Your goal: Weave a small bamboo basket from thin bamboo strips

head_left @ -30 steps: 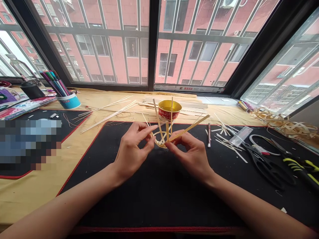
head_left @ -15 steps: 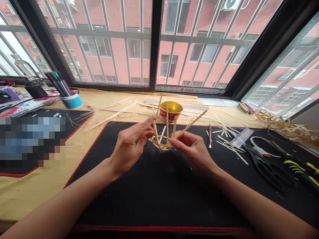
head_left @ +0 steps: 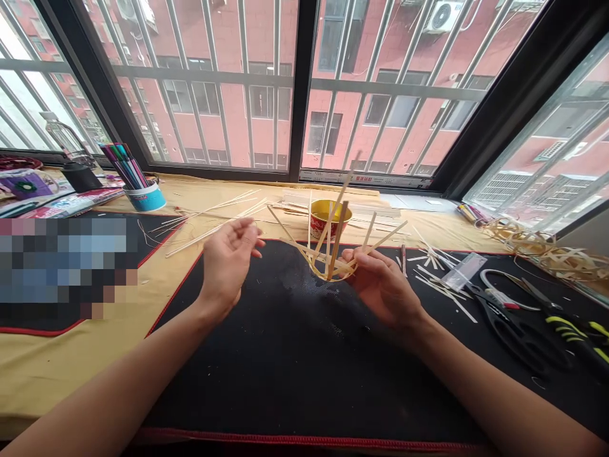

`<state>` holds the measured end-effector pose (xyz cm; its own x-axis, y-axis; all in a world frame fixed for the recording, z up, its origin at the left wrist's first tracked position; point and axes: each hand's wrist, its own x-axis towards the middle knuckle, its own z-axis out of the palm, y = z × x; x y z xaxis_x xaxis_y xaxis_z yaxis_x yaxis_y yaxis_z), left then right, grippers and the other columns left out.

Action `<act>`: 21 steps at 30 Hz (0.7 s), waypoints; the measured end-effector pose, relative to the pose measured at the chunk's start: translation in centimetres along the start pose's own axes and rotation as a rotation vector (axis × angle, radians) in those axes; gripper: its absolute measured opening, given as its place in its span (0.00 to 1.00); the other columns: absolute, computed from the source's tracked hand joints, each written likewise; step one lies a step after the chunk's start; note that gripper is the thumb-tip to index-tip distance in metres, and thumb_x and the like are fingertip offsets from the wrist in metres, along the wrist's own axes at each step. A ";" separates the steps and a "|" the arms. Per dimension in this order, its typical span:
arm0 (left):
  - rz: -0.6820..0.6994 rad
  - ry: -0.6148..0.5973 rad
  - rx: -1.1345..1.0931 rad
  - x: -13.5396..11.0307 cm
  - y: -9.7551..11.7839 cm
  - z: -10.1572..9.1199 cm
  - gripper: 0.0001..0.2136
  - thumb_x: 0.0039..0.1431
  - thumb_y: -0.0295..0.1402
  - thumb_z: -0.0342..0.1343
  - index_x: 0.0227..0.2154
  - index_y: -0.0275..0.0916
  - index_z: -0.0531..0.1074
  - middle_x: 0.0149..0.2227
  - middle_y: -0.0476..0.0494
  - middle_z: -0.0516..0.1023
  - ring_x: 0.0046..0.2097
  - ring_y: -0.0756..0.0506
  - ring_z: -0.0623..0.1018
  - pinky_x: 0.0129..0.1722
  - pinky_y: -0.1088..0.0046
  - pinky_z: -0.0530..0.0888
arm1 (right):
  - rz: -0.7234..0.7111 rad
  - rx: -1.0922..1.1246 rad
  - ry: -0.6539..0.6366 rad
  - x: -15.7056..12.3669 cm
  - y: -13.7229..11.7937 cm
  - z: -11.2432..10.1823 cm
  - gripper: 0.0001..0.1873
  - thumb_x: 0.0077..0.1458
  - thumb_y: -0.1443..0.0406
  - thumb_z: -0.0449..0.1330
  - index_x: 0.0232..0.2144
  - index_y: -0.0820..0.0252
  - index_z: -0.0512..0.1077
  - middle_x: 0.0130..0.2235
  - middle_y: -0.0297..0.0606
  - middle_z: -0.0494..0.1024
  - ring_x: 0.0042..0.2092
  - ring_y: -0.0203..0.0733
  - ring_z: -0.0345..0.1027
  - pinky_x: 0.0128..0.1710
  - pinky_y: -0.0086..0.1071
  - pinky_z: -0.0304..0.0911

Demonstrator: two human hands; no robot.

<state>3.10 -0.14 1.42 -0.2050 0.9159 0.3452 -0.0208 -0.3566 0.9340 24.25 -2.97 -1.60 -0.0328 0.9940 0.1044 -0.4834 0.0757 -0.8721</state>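
My right hand (head_left: 387,282) is closed on the right side of a small unfinished bamboo basket (head_left: 328,274), pinching its woven rim between thumb and fingers. Several flat bamboo strips stick up and out from the basket, which is held tilted above the black mat (head_left: 304,374). My left hand (head_left: 228,260) is apart from the basket, to its left, with loosely curled fingers and nothing visible in them. Just behind the basket stands a red bowl with a gold inside (head_left: 343,212).
Black-handled scissors (head_left: 516,330), yellow-and-black pliers (head_left: 573,330) and cut strip pieces (head_left: 442,285) lie at right. Long thin strips (head_left: 214,225) lie at back left, near a blue pen cup (head_left: 147,198). A coil of strips (head_left: 547,244) rests by the right window.
My left hand has let go of the basket and moved left. The basket in my right hand has shifted slightly right and turned, with its strips now spread wider.
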 end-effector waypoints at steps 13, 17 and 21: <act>-0.184 -0.484 -0.332 -1.6 0.4 0.6 0.11 0.49 0.31 0.66 0.36 0.36 0.76 0.44 0.42 0.78 0.46 0.47 0.76 0.47 0.73 0.72 | 0.159 0.141 -0.174 -0.2 -0.3 -0.2 0.09 0.43 0.62 0.67 0.21 0.60 0.73 0.29 0.32 0.71 0.32 0.34 0.65 0.35 0.29 0.67; -0.294 -0.429 -0.447 -1.6 0.8 0.6 0.20 0.46 0.30 0.68 0.42 0.37 0.70 0.43 0.41 0.79 0.45 0.46 0.77 0.48 0.71 0.71 | 0.165 0.139 -0.193 -0.2 -0.1 -0.2 0.08 0.44 0.62 0.67 0.21 0.60 0.73 0.30 0.32 0.71 0.33 0.33 0.66 0.36 0.28 0.67; -0.383 -0.398 -0.480 -1.6 1.2 0.5 0.30 0.43 0.25 0.69 0.49 0.38 0.64 0.39 0.44 0.80 0.40 0.48 0.79 0.45 0.72 0.71 | 0.133 0.103 -0.214 -0.2 0.1 -0.3 0.08 0.47 0.62 0.66 0.23 0.60 0.74 0.31 0.32 0.71 0.33 0.34 0.66 0.36 0.28 0.67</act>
<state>3.91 -1.97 2.05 0.2717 0.9577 0.0953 -0.4648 0.0438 0.8843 24.49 -3.08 -1.90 -0.2806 0.9546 0.1003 -0.5486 -0.0738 -0.8328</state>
